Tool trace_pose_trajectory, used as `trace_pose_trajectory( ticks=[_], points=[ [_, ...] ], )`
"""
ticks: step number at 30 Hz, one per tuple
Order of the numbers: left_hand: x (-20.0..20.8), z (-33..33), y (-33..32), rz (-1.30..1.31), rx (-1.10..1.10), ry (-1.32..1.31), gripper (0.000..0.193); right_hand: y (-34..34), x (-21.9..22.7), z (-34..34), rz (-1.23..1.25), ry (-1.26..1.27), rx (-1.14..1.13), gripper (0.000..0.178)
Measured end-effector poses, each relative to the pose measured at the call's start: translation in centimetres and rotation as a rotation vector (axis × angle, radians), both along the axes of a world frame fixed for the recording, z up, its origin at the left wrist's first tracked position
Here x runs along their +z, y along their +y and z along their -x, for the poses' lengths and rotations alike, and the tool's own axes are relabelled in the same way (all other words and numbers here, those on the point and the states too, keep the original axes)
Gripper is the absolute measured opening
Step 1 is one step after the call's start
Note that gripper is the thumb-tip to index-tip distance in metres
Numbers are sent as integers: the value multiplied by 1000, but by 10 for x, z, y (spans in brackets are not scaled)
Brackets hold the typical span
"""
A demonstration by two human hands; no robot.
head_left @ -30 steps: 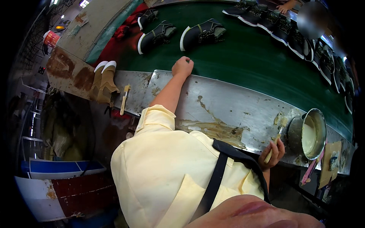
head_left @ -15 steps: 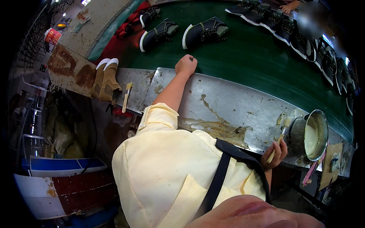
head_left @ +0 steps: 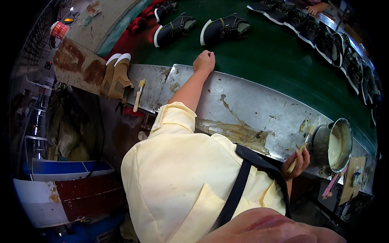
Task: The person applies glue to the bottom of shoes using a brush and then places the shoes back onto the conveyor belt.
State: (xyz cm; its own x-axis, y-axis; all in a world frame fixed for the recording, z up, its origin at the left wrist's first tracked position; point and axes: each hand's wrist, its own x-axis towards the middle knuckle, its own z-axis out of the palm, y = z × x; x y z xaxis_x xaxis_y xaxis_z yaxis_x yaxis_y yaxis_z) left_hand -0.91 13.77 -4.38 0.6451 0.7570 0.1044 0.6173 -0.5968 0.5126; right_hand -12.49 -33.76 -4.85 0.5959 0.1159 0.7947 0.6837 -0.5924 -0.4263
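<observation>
My left hand (head_left: 204, 61) is closed in a loose fist and rests where the metal tabletop (head_left: 243, 97) meets the green surface; nothing shows in it. My right hand (head_left: 298, 163) is wrapped round the pale handle of a brush (head_left: 302, 147), low over the table's near edge. The brush head tilts up and away, beside a metal pot (head_left: 321, 142) of creamy white paste (head_left: 335, 148). The pot lies tipped, its mouth facing right. Beyond my left fist, a dark shoe (head_left: 223, 30) with a white sole lies on its side; another dark shoe (head_left: 175, 30) is to its left.
Tan boots (head_left: 120, 77) with white soles stand at the left, near a second brush (head_left: 139, 95). A row of dark shoes (head_left: 310, 30) curves along the far right. Another person's hand (head_left: 317, 8) is at the back. Cardboard (head_left: 351, 180) hangs below the pot.
The whole view has shifted slightly, so the table and shoes sit a little higher and farther right. My left fist stays at the edge; my right hand still holds the brush by the pot.
</observation>
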Motion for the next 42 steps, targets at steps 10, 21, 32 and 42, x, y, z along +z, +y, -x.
trace_pose_trajectory(
  ticks=[10,21,32,42],
  points=[
    [30,13,-3,266,-228,-891,25,5,3,-2,3,-39,-18,17],
    [235,90,-164,473,-1555,-1389,68,4,1,-1,19,-57,-59,17],
    [264,97,-219,365,-1684,-1349,72,3,-2,-1,9,-38,-54,17],
    [270,99,-254,308,-1789,-1305,76,4,0,-1,-18,-54,-28,16]
  ],
)
